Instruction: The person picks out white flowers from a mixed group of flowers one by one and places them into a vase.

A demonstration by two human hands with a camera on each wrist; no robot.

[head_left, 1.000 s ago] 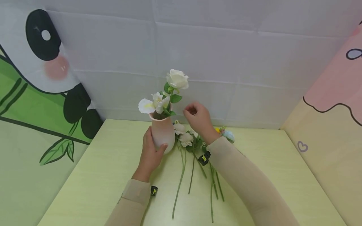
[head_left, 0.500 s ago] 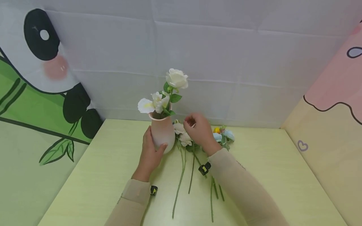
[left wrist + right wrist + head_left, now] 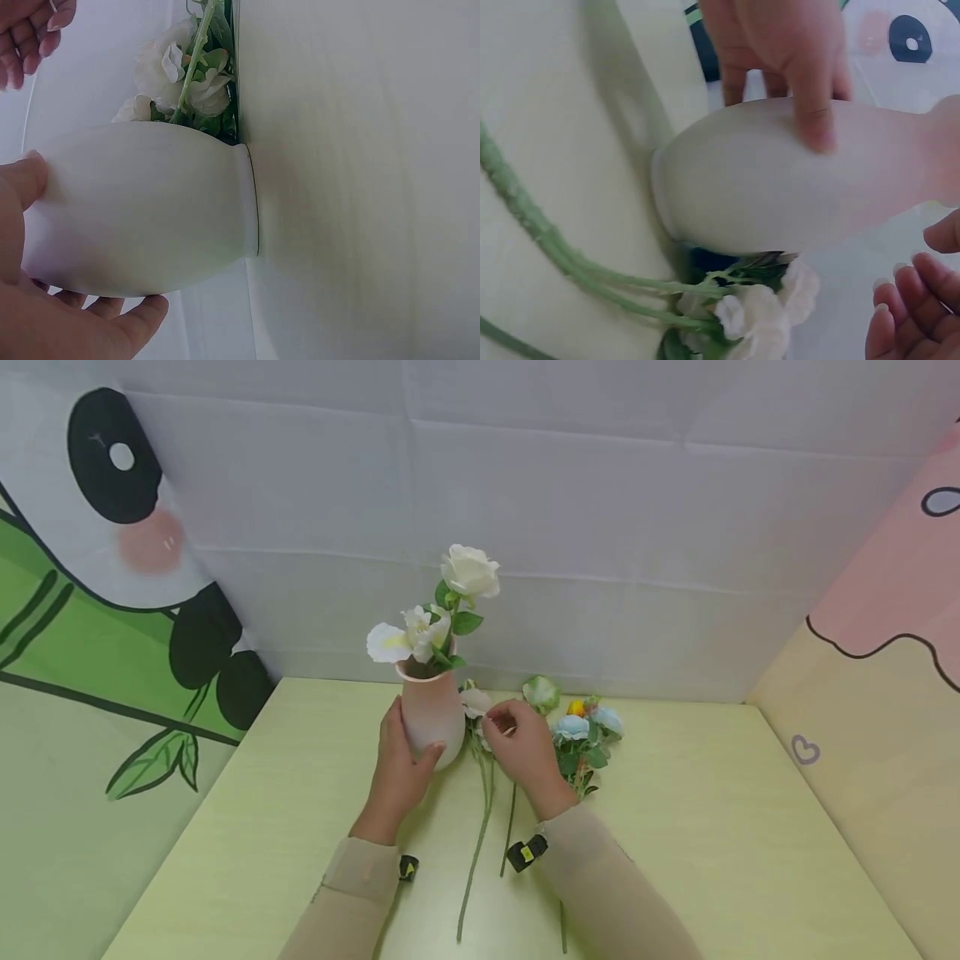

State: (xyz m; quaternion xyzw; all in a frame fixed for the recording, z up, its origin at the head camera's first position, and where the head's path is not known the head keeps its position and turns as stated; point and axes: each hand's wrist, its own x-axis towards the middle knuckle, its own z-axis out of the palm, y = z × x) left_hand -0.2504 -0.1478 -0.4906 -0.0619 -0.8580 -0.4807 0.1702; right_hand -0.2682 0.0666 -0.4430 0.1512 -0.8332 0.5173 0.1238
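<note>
1. Vase [image 3: 432,722] stands near the surface's [image 3: 300,793] back edge, left of its middle.
2. The left hand [image 3: 400,772] has its grip clamped round the vase, likely so it won't tip.
3. White flowers [image 3: 426,633] lean on the rim, which seems to prop them up.
4. The right hand [image 3: 527,752] holds nothing; its grip is loosely curled, a bit apart, near loose pale flowers [image 3: 475,702].

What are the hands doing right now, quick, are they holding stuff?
Left hand: closed around the side of the vase.
Right hand: open, holding nothing, near the white flowers beside the vase.
</note>
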